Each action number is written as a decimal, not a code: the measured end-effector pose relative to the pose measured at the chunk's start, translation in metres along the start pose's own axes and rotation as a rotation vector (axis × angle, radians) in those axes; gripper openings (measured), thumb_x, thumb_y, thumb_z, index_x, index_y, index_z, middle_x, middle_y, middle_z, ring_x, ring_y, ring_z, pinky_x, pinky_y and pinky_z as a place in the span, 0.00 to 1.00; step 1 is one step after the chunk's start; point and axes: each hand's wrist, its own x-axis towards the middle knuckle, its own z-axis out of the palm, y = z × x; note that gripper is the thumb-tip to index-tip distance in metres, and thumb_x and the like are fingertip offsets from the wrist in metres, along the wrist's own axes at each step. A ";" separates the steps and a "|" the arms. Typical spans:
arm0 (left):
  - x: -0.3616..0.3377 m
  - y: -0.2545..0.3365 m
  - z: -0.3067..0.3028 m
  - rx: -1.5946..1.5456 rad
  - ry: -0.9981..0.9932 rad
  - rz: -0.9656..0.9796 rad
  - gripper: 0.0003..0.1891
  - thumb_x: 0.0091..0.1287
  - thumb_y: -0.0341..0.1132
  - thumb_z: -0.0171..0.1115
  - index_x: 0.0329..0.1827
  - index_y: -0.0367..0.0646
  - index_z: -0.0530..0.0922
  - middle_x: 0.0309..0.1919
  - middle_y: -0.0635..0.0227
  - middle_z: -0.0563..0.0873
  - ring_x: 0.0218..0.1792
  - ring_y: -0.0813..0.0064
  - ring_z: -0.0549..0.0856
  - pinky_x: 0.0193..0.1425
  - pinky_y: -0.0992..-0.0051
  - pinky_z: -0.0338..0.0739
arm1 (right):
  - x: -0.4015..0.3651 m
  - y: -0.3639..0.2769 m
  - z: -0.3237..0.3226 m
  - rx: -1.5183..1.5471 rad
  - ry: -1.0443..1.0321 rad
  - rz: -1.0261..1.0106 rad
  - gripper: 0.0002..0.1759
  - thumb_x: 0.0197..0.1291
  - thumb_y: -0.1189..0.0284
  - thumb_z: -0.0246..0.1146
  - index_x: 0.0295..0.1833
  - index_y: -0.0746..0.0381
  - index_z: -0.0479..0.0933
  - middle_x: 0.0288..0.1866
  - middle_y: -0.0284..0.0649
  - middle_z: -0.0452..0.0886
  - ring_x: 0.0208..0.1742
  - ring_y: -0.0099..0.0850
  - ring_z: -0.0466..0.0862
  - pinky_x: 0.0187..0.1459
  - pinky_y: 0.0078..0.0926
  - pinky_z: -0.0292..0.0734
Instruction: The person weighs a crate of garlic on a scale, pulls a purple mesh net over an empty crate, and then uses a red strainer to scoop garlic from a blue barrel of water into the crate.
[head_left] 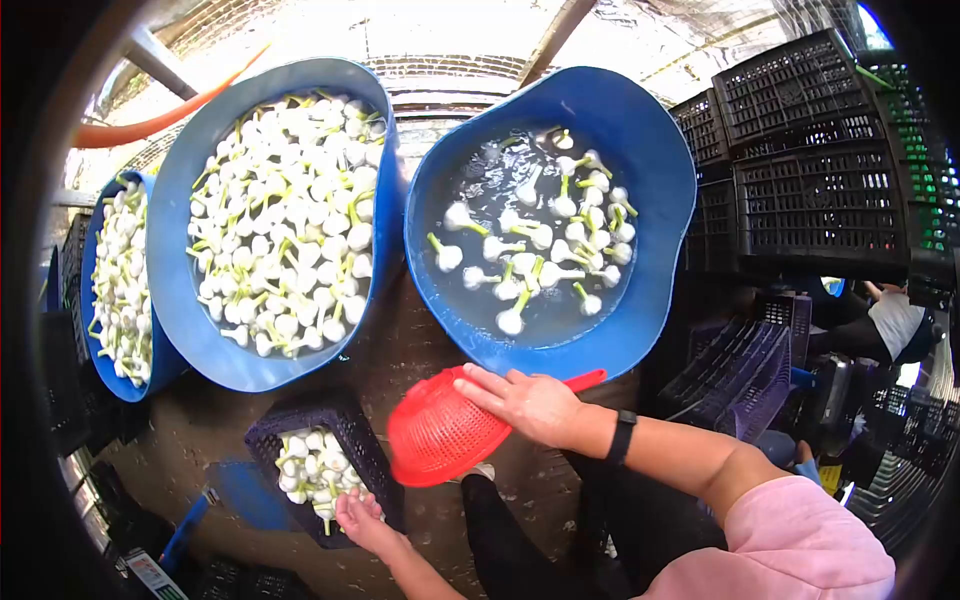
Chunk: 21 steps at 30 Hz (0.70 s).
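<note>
A red plastic colander [440,435] is tilted on its side above the floor, its handle pointing right. My right hand [530,405], with a black band at the wrist, grips it near the handle, fingers stretched across its side. Below it, a dark purple crate [365,450] on the floor holds white garlic bulbs [312,462] with green stems. My left hand [362,517] is at the crate's near edge, its slightly bent fingers apart and touching the bulbs. Beyond the colander stands a blue tub [635,300] of water with garlic bulbs floating in it.
A second blue tub [165,270], full of garlic, stands left of the water tub, with another garlic-filled blue tub [100,350] beyond. Black crates [815,200] are stacked at right, above purple crates [735,375]. An orange hose [150,130] lies at upper left. Another person [890,325] is at far right.
</note>
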 end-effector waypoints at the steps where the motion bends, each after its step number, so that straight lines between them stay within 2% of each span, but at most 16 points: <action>1: -0.006 0.013 0.015 0.017 -0.033 0.047 0.17 0.68 0.37 0.54 0.55 0.39 0.69 0.48 0.63 0.80 0.37 0.79 0.78 0.38 0.80 0.69 | -0.008 0.008 -0.007 0.138 0.073 0.033 0.40 0.50 0.80 0.58 0.71 0.55 0.55 0.70 0.47 0.61 0.46 0.42 0.80 0.44 0.35 0.80; 3: -0.017 0.038 0.066 0.047 -0.114 0.139 0.17 0.67 0.37 0.55 0.55 0.38 0.69 0.49 0.62 0.80 0.38 0.79 0.78 0.39 0.80 0.69 | -0.019 0.035 -0.027 0.580 0.436 0.133 0.41 0.51 0.83 0.59 0.71 0.58 0.53 0.66 0.51 0.65 0.51 0.46 0.78 0.49 0.35 0.78; 5: -0.037 0.059 0.132 0.070 -0.320 0.150 0.20 0.67 0.37 0.56 0.58 0.36 0.67 0.52 0.59 0.78 0.43 0.74 0.78 0.45 0.77 0.71 | -0.028 0.091 -0.054 0.862 0.549 0.431 0.38 0.54 0.81 0.60 0.71 0.60 0.53 0.60 0.54 0.71 0.57 0.48 0.76 0.53 0.34 0.75; 7: -0.039 0.044 0.202 0.039 -0.451 0.287 0.23 0.67 0.37 0.56 0.60 0.34 0.64 0.55 0.56 0.75 0.50 0.69 0.77 0.53 0.72 0.71 | -0.042 0.180 -0.052 0.716 0.618 0.667 0.37 0.55 0.77 0.62 0.69 0.60 0.54 0.57 0.54 0.73 0.56 0.49 0.76 0.53 0.35 0.75; 9: -0.049 0.047 0.265 0.026 -0.469 0.311 0.25 0.66 0.38 0.56 0.61 0.32 0.63 0.57 0.51 0.73 0.55 0.63 0.75 0.57 0.67 0.69 | -0.052 0.261 -0.052 0.498 0.523 0.971 0.37 0.54 0.71 0.64 0.67 0.61 0.54 0.55 0.54 0.75 0.55 0.50 0.77 0.54 0.38 0.74; 11: -0.053 0.045 0.305 0.292 -0.296 0.417 0.26 0.65 0.39 0.58 0.61 0.33 0.63 0.55 0.49 0.75 0.53 0.58 0.77 0.56 0.63 0.70 | -0.056 0.321 -0.035 0.151 0.405 1.132 0.37 0.54 0.67 0.64 0.66 0.61 0.53 0.50 0.55 0.77 0.51 0.52 0.79 0.52 0.43 0.75; 12: -0.059 0.050 0.311 0.318 -0.169 0.369 0.27 0.63 0.39 0.59 0.61 0.34 0.64 0.52 0.47 0.76 0.51 0.54 0.77 0.55 0.60 0.69 | -0.051 0.329 -0.025 0.105 0.351 1.159 0.37 0.55 0.67 0.63 0.66 0.60 0.52 0.49 0.54 0.77 0.51 0.51 0.79 0.52 0.42 0.75; 14: -0.061 0.042 0.313 0.364 -0.118 0.475 0.27 0.63 0.40 0.59 0.61 0.35 0.64 0.50 0.48 0.77 0.50 0.53 0.78 0.54 0.60 0.70 | -0.038 0.341 -0.004 0.014 0.241 1.206 0.37 0.55 0.69 0.62 0.67 0.60 0.51 0.47 0.54 0.77 0.50 0.51 0.80 0.52 0.42 0.75; 15: -0.062 0.040 0.312 0.391 -0.095 0.528 0.26 0.63 0.40 0.59 0.61 0.35 0.65 0.50 0.48 0.77 0.49 0.53 0.78 0.54 0.59 0.70 | -0.029 0.344 0.005 0.211 0.178 1.240 0.36 0.55 0.69 0.61 0.67 0.60 0.51 0.47 0.53 0.78 0.49 0.48 0.80 0.49 0.40 0.77; 17: -0.062 0.042 0.315 0.426 -0.082 0.509 0.27 0.62 0.39 0.60 0.60 0.34 0.65 0.50 0.49 0.77 0.49 0.53 0.79 0.53 0.59 0.71 | -0.011 0.350 0.019 0.600 0.048 1.290 0.35 0.55 0.71 0.59 0.67 0.61 0.52 0.46 0.52 0.78 0.46 0.44 0.82 0.44 0.37 0.80; 18: -0.063 0.043 0.315 0.445 -0.078 0.497 0.27 0.62 0.38 0.60 0.60 0.34 0.65 0.50 0.49 0.77 0.49 0.53 0.79 0.53 0.59 0.71 | -0.011 0.358 0.052 0.763 0.164 1.205 0.32 0.55 0.73 0.57 0.66 0.62 0.57 0.45 0.46 0.79 0.39 0.34 0.83 0.32 0.30 0.81; 21: -0.061 0.037 0.316 0.466 -0.082 0.549 0.23 0.66 0.34 0.56 0.61 0.33 0.64 0.51 0.50 0.77 0.49 0.60 0.79 0.53 0.66 0.72 | 0.014 0.355 0.105 1.123 0.251 0.902 0.27 0.56 0.74 0.57 0.63 0.62 0.64 0.42 0.41 0.80 0.34 0.27 0.82 0.24 0.26 0.78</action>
